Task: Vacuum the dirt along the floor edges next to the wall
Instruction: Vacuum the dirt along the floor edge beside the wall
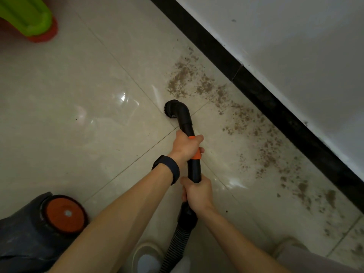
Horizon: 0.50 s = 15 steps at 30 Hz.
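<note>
A black vacuum wand [194,166] with an orange ring runs up the middle of the head view. Its curved end carries a round brush nozzle [169,108] just above the pale tiled floor [78,95], left of the dirt. My left hand [186,145], with a dark wristband, grips the wand at the orange ring. My right hand [199,194] grips the wand lower down, above the ribbed hose [173,247]. Brown dirt [244,123] lies scattered in a band along the black skirting [256,89] under the white wall [295,46].
The vacuum body [29,237], dark with an orange wheel [66,213], stands at the lower left. A green and red plastic object [29,16] sits at the top left. My two slippered feet [146,257] are at the bottom edge.
</note>
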Available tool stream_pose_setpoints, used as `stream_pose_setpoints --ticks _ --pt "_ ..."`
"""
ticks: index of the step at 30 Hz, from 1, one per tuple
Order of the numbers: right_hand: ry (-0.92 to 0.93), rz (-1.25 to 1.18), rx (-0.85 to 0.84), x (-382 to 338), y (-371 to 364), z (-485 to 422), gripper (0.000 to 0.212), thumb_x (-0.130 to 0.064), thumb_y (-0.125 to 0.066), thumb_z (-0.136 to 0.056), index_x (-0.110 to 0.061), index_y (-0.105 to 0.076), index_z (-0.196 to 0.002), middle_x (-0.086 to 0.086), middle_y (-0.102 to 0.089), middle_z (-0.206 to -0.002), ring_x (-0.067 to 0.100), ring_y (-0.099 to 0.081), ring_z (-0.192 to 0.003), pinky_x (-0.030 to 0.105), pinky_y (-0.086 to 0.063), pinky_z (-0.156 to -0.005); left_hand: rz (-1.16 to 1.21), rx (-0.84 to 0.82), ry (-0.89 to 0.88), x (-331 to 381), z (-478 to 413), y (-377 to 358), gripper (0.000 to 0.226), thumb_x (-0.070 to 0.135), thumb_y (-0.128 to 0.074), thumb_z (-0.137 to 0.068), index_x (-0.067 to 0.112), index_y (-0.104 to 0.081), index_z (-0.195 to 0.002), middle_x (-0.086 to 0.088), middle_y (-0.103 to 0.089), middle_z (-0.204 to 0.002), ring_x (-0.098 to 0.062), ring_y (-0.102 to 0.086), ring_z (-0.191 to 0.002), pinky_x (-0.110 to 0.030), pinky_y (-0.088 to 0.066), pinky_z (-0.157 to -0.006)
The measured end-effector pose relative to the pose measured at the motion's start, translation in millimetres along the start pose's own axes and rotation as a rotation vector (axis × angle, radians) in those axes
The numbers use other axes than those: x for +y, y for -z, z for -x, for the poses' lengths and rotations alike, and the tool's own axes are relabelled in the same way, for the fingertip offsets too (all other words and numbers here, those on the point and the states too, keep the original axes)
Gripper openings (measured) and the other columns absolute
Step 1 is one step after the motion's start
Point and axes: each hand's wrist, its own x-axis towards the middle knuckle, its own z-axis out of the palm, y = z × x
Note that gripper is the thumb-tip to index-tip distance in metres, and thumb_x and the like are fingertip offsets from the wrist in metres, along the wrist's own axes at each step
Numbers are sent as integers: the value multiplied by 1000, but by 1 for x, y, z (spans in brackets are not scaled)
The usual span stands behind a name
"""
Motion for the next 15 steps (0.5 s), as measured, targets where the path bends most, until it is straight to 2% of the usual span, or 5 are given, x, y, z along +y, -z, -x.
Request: stream_pose_setpoints --ticks 4,10,13,15 --pt "24 12 -1 -10 0 -17 12 -7 -66 -87 -8 -55 -82 9 -53 -58 19 -48 -44 28 -41 -43 -38 24 -62 14 -12 -1 35 15 -60 -93 12 -38 -120 -7 -57 -90 -17 -65 -58 -32 -57 -58" --pt "75 55 0 -26 6 -36 14 -9 -67 -87 -9 -56 -79 9 -54 -60 21 -51 -50 33 -44 -49 -84 27 -108 27 -26 -1 34 20 -60 -93 13 -38 -118 -8 -59 -90 -20 -69 -57 -28 -55 -51" --pt "125 28 0 -30 6 -36 22 -24 -73 -92 -11 -58 -83 6 -56 -60 21 -53 -51 37 -47 -52 -77 -14 -100 33 -28 2 38 21 -63 -92 12 -37 -118 -11 -58 -92 -26 -70 -60 -29 -55 -52" --pt "185 4 4 -35 4 -30 28 -36 -72 -96 -12 -59 -91 2 -57 -60 16 -54 -49 33 -49 -49 -79 -56 -88 38 -30 4 40 20 -62 -93 11 -34 -120 -11 -58 -92 -27 -69 -62 -30 -55 -52"
